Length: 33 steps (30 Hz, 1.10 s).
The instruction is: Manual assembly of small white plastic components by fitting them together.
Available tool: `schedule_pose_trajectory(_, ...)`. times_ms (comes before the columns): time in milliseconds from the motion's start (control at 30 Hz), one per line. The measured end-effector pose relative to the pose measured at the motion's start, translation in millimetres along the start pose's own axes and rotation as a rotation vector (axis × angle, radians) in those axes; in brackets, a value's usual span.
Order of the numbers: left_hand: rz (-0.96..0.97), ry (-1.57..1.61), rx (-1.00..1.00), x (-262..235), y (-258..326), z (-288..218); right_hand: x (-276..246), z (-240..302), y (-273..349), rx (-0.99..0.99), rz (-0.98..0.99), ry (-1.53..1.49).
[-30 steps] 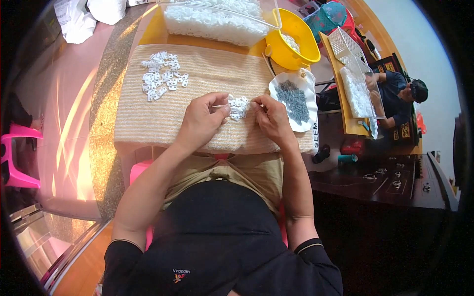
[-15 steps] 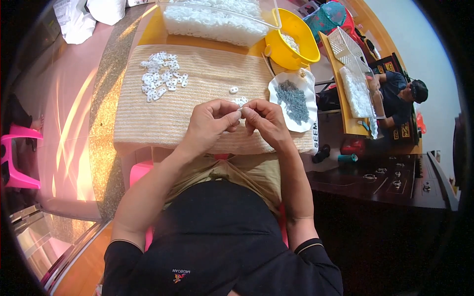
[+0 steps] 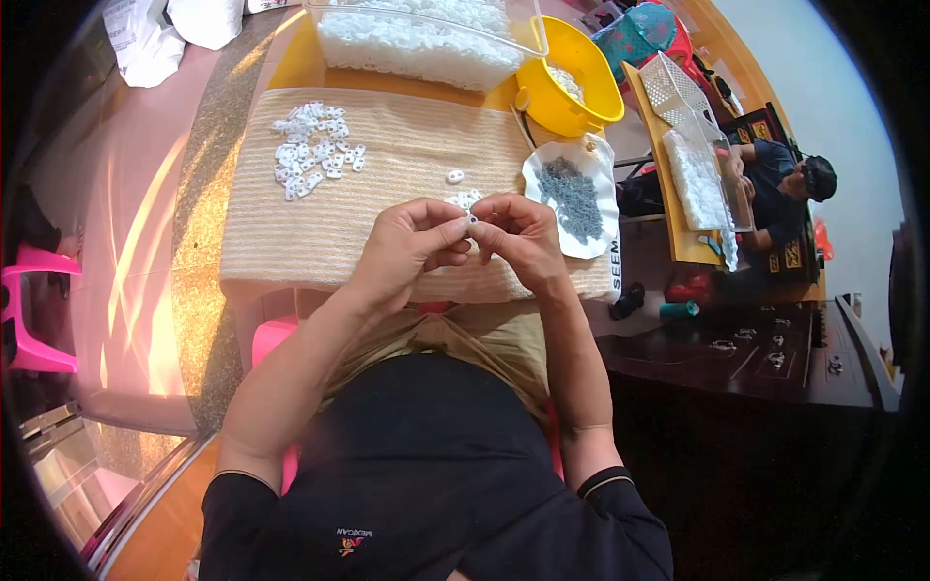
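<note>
Over the near part of a beige striped cloth (image 3: 407, 126), my hands meet fingertip to fingertip. Thumb and fingers of my left hand (image 3: 402, 250) are closed on a small white plastic piece (image 3: 472, 220), in which a dark hole shows. My right hand (image 3: 528, 244) pinches the same piece from the other side. Just beyond my fingertips lie several white two-holed plastic pieces (image 3: 463, 198), partly hidden by the hands. One single white oval piece (image 3: 455, 176) lies a little farther off. To the right, a white wavy-edged dish (image 3: 606, 167) holds many tiny grey parts (image 3: 573, 198).
A loose heap of white plastic pieces (image 3: 315, 150) lies at the cloth's left. Behind stand a clear bin (image 3: 528, 48) full of white pieces and a yellow basin (image 3: 608, 92). At far right a person (image 3: 775, 184) sits by another table (image 3: 693, 247). A pink stool (image 3: 44, 329) stands left.
The white piece between my fingertips has turned, and its dark hole now shows. My hands have otherwise barely moved.
</note>
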<state>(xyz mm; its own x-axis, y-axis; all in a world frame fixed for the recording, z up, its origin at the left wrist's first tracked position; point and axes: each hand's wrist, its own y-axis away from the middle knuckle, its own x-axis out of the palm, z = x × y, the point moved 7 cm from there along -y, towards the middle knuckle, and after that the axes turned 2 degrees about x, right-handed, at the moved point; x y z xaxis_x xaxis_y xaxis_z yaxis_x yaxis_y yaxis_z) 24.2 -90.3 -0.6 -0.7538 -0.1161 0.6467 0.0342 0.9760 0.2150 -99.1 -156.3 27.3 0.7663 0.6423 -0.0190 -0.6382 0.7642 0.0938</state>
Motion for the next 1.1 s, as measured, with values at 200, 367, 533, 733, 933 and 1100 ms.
schedule_pose_trajectory(200, 0.033, 0.026, -0.039, 3.9, 2.6, -3.7, 3.3, 2.7, 0.4, -0.042, 0.029, -0.008)
schedule_pose_trajectory(367, 0.053, 0.037, -0.056, 5.3, 2.8, -1.0, 6.4, 5.0, 5.7, -0.060, 0.044, -0.042)
schedule_pose_trajectory(533, 0.079, 0.002, -0.080, 10.2, 4.6, 5.6, -0.5, 9.1, 20.6, -0.107, -0.018, 0.079)
schedule_pose_trajectory(733, 0.060, -0.003, -0.075, 14.5, 6.6, 2.4, -57.3, 37.1, 29.5, -0.169, -0.166, 0.526)
schedule_pose_trajectory(933, 0.060, -0.010, -0.089, 14.6, 7.4, 2.8, -103.0, 55.6, 16.6, -0.292, -0.280, 1.183)
schedule_pose_trajectory(1100, 0.054, -0.007, -0.088, 14.1, 7.0, 3.6, -102.8, 40.0, 5.2, -0.278, -0.174, 1.448)
